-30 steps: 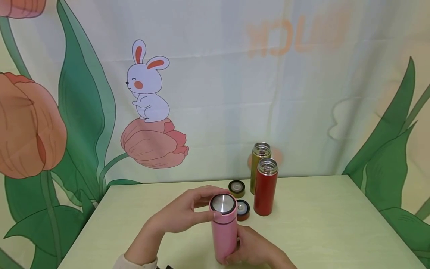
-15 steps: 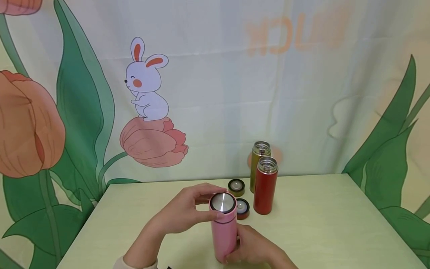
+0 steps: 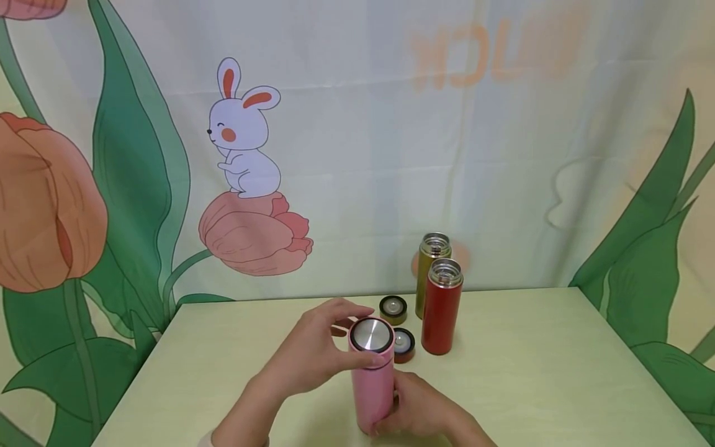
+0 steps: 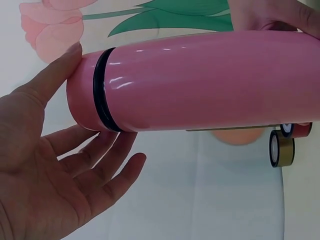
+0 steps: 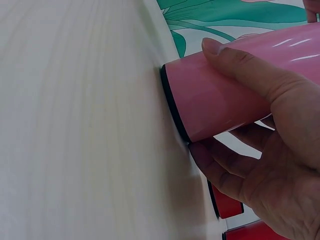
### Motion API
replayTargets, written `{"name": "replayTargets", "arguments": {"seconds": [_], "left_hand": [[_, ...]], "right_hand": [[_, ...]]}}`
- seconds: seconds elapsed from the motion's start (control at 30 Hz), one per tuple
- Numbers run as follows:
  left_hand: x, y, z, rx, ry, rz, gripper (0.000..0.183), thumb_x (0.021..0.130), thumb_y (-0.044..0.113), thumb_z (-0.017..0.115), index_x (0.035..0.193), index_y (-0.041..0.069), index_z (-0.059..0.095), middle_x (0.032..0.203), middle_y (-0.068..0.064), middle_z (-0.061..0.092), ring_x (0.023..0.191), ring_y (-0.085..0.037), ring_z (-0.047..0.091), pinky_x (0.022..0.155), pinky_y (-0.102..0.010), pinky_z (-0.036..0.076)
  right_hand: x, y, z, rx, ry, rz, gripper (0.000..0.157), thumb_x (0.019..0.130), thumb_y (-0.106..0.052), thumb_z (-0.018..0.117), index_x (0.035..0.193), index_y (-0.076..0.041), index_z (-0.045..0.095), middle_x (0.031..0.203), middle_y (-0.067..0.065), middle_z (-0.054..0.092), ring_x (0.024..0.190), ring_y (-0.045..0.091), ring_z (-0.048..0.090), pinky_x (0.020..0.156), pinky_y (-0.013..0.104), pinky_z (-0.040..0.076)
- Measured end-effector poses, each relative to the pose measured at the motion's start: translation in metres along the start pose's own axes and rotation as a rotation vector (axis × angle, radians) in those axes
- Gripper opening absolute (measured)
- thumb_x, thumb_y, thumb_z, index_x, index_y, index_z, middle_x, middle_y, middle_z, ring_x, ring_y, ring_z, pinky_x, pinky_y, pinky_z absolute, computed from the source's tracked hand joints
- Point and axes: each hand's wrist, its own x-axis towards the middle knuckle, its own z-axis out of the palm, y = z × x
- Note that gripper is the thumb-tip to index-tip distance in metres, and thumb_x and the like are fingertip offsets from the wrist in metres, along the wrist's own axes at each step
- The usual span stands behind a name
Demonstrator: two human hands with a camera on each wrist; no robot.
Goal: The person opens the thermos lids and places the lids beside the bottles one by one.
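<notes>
A pink thermos [image 3: 371,397] stands upright near the front of the table, its steel-topped lid [image 4: 82,95] seated over a black ring. My left hand [image 3: 313,354] holds that lid from the left, thumb across the near side and fingers round the far side. Low on the body, my right hand [image 3: 421,410] grips the thermos from the right. In the right wrist view its thumb and fingers lie on opposite sides, just above the black base. Behind stand a red thermos [image 3: 441,316] and an olive-gold thermos [image 3: 423,288], both with bare steel mouths.
A gold lid [image 3: 393,310] and a red lid [image 3: 404,347] lie upside down on the table [image 3: 530,372], between the pink thermos and the other two. A curtain [image 3: 346,155] printed with a rabbit and tulips hangs at the table's back edge.
My left thumb has slid rightward across the front of the lid, and the left hand has turned with it. The right hand keeps its grip; the head view has shifted slightly.
</notes>
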Motion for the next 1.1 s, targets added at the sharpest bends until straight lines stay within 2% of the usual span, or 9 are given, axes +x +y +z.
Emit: {"name": "replayTargets", "arguments": {"seconds": [0.17,0.47,0.73,0.87,1.1], "left_hand": [[-0.001,0.004,0.002,0.038,0.026,-0.01,0.063,0.069,0.048,0.095,0.124,0.025,0.074,0.106,0.021,0.064,0.1,-0.003,0.064,0.095,-0.038,0.057],[-0.004,0.011,0.009,0.128,0.098,-0.084,0.052,0.064,0.053,0.096,0.108,0.036,0.073,0.103,0.023,0.061,0.098,-0.01,0.062,0.083,-0.034,0.053],[-0.007,0.014,0.012,0.165,0.139,-0.099,0.05,0.067,0.05,0.095,0.109,0.033,0.073,0.104,0.024,0.061,0.097,-0.009,0.062,0.083,-0.033,0.051],[-0.008,0.013,0.011,0.15,0.125,-0.083,0.053,0.069,0.052,0.093,0.114,0.032,0.072,0.106,0.024,0.06,0.099,-0.009,0.06,0.086,-0.034,0.052],[-0.007,0.007,0.008,0.053,0.033,-0.01,0.067,0.072,0.051,0.092,0.13,0.028,0.067,0.117,0.022,0.06,0.11,-0.003,0.06,0.1,-0.042,0.054]], "right_hand": [[0.0,0.0,0.0,0.004,-0.002,-0.001,0.059,0.078,-0.029,0.091,0.127,-0.033,0.058,0.111,-0.012,0.069,0.101,0.009,0.065,0.091,0.027,0.054],[0.0,0.0,-0.001,0.023,-0.019,0.008,0.058,0.08,-0.03,0.09,0.128,-0.033,0.058,0.112,-0.011,0.069,0.102,0.01,0.065,0.091,0.027,0.055],[0.001,0.001,-0.001,0.02,-0.018,0.0,0.057,0.08,-0.032,0.089,0.127,-0.035,0.058,0.112,-0.011,0.07,0.102,0.01,0.065,0.092,0.027,0.055],[0.0,0.001,-0.001,0.014,-0.019,-0.011,0.058,0.079,-0.032,0.089,0.128,-0.034,0.057,0.112,-0.011,0.07,0.102,0.01,0.065,0.092,0.027,0.055],[0.0,-0.001,-0.002,0.04,-0.03,0.014,0.06,0.08,-0.028,0.089,0.13,-0.035,0.056,0.115,-0.011,0.068,0.105,0.012,0.064,0.094,0.03,0.055]]}}
